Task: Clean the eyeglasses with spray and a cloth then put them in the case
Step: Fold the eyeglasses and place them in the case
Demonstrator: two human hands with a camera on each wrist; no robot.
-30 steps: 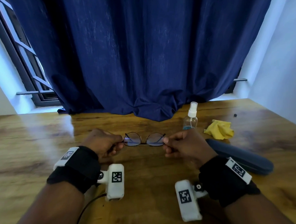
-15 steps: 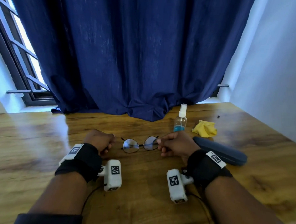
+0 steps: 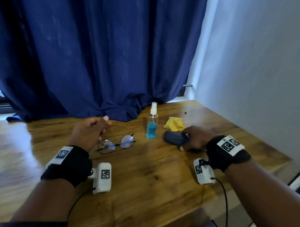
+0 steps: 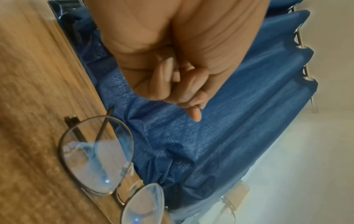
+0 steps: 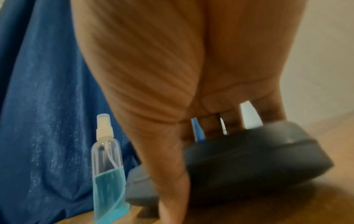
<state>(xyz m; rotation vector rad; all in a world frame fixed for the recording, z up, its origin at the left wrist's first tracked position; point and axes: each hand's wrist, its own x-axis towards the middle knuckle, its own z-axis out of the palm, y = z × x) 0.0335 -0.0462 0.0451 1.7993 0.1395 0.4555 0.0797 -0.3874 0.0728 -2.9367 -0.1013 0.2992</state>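
Gripping the dark glasses case (image 3: 176, 139) at centre right, the right hand (image 3: 194, 139) curls around it; the left hand (image 3: 89, 130), fingers curled and holding nothing, hovers above the eyeglasses (image 3: 116, 143)

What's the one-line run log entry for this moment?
left hand: holds nothing | right hand: grips case | eyeglasses: folded on table | spray bottle: upright | cloth: untouched
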